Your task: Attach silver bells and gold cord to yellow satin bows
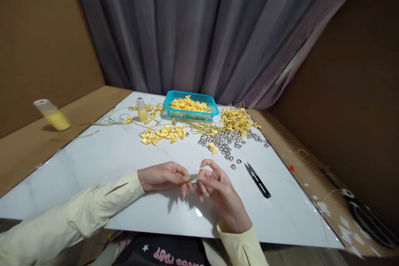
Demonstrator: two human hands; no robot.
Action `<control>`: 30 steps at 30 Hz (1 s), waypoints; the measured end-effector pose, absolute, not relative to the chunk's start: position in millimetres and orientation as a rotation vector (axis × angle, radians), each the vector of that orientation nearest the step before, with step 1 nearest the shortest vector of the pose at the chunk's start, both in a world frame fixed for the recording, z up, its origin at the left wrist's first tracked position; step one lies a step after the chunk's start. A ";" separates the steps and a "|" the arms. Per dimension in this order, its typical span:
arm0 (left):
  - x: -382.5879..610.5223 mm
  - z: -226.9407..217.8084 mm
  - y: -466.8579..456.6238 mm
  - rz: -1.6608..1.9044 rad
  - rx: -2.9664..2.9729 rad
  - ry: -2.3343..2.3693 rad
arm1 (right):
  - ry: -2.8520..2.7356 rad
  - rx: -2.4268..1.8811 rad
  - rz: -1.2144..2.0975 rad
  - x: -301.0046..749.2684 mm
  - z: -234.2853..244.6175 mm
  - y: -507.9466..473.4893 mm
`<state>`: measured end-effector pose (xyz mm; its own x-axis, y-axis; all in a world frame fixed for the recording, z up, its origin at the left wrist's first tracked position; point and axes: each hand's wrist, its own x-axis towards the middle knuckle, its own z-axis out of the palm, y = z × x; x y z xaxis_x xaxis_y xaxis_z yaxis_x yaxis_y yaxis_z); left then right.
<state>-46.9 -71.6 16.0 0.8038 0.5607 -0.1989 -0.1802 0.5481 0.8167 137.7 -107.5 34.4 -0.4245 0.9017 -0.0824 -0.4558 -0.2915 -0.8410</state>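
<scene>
Near the front of the white tabletop (124, 158), my left hand (166, 176) and my right hand (220, 189) meet fingertip to fingertip. A short piece of thin gold cord (194, 180) spans the gap, pinched at both ends. Just above it, a fine pale sliver (197, 168), like a needle or thread, shows by my raised right index finger; it is too thin to identify. Beyond my hands lie yellow ribbon bows (163, 134) and a scatter of silver ring-like pieces (222, 143). One single bow (213, 148) rests beside those pieces.
Black thread snips (257, 180) lie to the right. At the back are a blue basket (215, 110) of bows, a bow pile (237, 119) and gold cords (202, 126). Yellow thread spools (142, 110) stand leftward, one spool (53, 115) farther out. Large scissors (370, 220) lie far right.
</scene>
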 end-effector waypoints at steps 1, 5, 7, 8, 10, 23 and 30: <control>-47.0 15.6 -71.6 0.458 0.895 0.473 | -0.958 -0.716 1.858 137.5 34.9 -107.5; -47.7 13.9 -71.3 0.458 0.905 0.471 | -0.964 -0.731 1.872 137.0 36.2 -107.6; -47.9 13.5 -71.0 0.455 0.908 0.471 | -0.966 -0.733 1.874 136.7 36.3 -107.7; -47.9 13.6 -70.9 0.453 0.908 0.472 | -0.970 -0.736 1.876 136.5 36.3 -107.8; -47.6 14.2 -70.9 0.447 0.905 0.476 | -0.979 -0.733 1.878 136.1 36.4 -108.1; -47.2 17.5 -71.1 0.453 0.826 0.520 | -1.172 -0.725 1.699 138.8 31.7 -111.5; -46.4 16.4 -70.7 0.525 0.768 0.536 | -1.619 -0.907 0.900 132.0 26.9 -115.9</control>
